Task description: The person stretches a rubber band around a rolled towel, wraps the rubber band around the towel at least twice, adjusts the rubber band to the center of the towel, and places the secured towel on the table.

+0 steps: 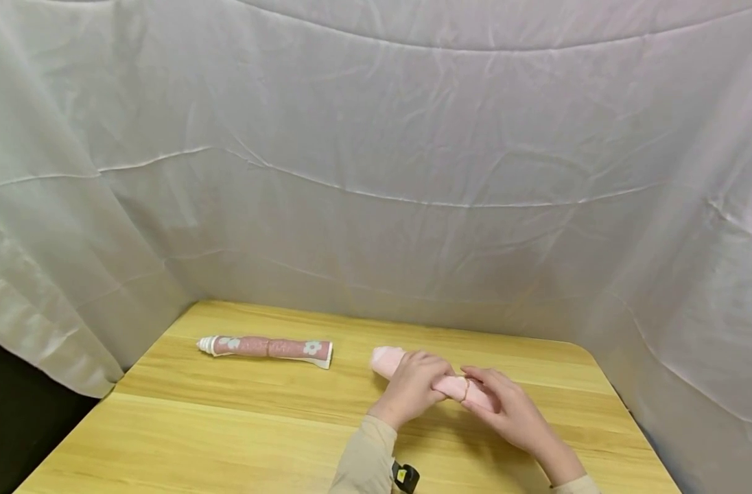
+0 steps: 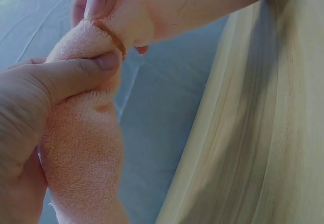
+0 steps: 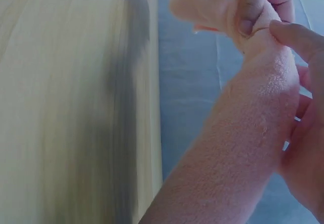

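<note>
A rolled light-pink towel (image 1: 385,360) is held in both hands above the table's right half. My left hand (image 1: 413,385) grips it left of a thin brown band (image 1: 465,388). In the left wrist view, that hand's thumb (image 2: 83,77) presses the plush cloth right at the band. On the other side my right hand (image 1: 506,409) holds the roll's right part, its thumb and fingers around it. The right wrist view shows fingertips of both hands meeting at the band (image 3: 260,29), where the roll bends. Part of the roll is hidden beneath the hands.
A darker pink roll (image 1: 249,346) with pale flowers and white ends lies at the left on the wooden table (image 1: 228,439), a band around its middle. Grey-white curtains (image 1: 376,158) hang behind and at both sides. A black device (image 1: 405,477) sits by the left sleeve.
</note>
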Demonstrator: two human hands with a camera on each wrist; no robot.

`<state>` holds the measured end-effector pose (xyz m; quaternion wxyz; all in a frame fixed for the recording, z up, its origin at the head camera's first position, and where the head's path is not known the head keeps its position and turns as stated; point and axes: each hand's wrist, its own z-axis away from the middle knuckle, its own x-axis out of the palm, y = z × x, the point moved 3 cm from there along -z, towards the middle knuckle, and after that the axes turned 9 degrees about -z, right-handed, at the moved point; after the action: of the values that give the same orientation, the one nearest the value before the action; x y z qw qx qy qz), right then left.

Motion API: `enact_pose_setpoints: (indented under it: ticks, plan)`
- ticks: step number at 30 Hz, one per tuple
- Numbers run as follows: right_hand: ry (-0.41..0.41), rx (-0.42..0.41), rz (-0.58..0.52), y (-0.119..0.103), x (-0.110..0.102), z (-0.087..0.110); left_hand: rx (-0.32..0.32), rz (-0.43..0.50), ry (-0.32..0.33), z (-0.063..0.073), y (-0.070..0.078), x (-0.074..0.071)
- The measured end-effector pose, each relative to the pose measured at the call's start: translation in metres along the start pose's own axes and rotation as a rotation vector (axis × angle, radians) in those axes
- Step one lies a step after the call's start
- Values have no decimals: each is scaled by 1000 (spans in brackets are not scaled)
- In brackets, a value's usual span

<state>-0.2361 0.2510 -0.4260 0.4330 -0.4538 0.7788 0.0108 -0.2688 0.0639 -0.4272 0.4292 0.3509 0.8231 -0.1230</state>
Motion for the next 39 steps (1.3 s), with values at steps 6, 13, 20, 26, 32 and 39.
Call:
enact_pose_setpoints:
  ticks: [6,13,20,26,32,39]
  plan:
    - [55,19,-27,0,2,1,15,-21,71,0,0,-1]
    - [102,72,-17,-1,0,2,50,-44,146,0,3,-1]
    - [116,72,7,-3,-2,1,48,-47,163,-1,3,-1]
    - [107,38,4,-2,-2,0,8,-36,145,-1,2,-1]
    - [73,72,24,5,-6,0,-83,-37,147,-1,-3,-3]
    - [102,103,29,10,-25,-1,-135,-63,181,0,-12,-7]
